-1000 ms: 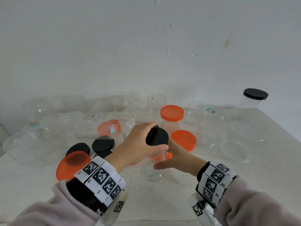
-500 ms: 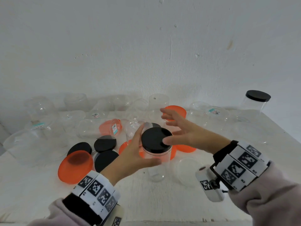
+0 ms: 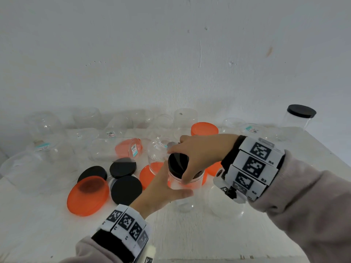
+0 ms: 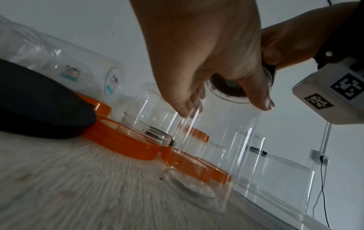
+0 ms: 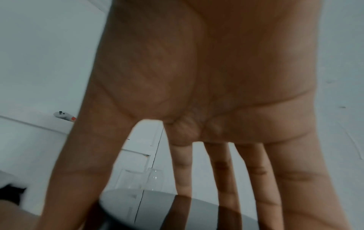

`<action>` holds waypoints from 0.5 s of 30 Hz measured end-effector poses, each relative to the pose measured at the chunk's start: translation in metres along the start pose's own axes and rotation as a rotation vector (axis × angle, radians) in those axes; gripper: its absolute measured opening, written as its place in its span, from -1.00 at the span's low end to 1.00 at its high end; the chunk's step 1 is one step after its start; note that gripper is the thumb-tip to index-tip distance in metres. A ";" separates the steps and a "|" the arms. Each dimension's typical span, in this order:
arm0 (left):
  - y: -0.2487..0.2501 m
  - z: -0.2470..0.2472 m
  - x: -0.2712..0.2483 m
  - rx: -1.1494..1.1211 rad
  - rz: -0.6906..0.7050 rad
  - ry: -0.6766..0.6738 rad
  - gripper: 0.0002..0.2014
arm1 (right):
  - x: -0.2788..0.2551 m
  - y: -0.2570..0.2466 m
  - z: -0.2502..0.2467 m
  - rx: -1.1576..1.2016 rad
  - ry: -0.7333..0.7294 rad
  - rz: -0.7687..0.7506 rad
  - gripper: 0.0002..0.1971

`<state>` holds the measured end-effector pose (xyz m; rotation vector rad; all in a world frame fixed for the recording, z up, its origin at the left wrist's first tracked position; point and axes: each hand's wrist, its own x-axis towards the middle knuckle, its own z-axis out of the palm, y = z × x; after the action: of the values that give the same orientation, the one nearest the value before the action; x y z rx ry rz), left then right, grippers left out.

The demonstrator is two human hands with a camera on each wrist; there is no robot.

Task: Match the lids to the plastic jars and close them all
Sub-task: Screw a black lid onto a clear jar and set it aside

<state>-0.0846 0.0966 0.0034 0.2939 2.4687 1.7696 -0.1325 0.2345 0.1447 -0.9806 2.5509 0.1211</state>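
Note:
A clear plastic jar (image 3: 187, 186) stands upright at the middle of the table with a black lid (image 3: 175, 165) on its mouth. My left hand (image 3: 171, 186) grips the jar's upper wall, thumb in front and fingers round the far side. From above, my right hand (image 3: 190, 162) holds the lid by its rim, thumb at the near edge. In the left wrist view my left hand (image 4: 222, 107) wraps the jar (image 4: 216, 147) just below the lid (image 4: 226, 88). In the right wrist view, spread fingers (image 5: 224, 179) come down onto the glossy lid (image 5: 157, 207).
Loose black lids (image 3: 126, 189) and orange lids (image 3: 88, 195) lie left of the jar. Several clear open jars (image 3: 45, 126) stand or lie along the back wall. A black-lidded jar (image 3: 300, 118) stands far right, an orange-lidded jar (image 3: 204, 129) behind my hands.
My left hand moved from the lid down to the jar's wall. My right hand let go of the jar, rose over it and closed its fingers round the lid.

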 end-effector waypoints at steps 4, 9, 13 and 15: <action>-0.002 -0.001 -0.001 -0.005 -0.002 -0.008 -0.14 | 0.004 0.001 -0.002 0.008 0.002 -0.001 -0.19; -0.001 -0.001 0.000 -0.008 0.007 -0.021 -0.13 | 0.004 0.004 -0.002 0.035 0.028 -0.028 -0.21; -0.003 0.000 -0.001 -0.017 0.011 -0.013 -0.13 | 0.003 0.003 -0.002 0.061 0.035 -0.025 -0.20; -0.003 0.000 -0.001 -0.019 0.007 -0.013 -0.14 | 0.002 0.002 -0.001 0.066 0.041 -0.016 -0.20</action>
<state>-0.0840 0.0954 0.0006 0.3125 2.4437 1.7869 -0.1357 0.2341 0.1450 -0.9875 2.5660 0.0122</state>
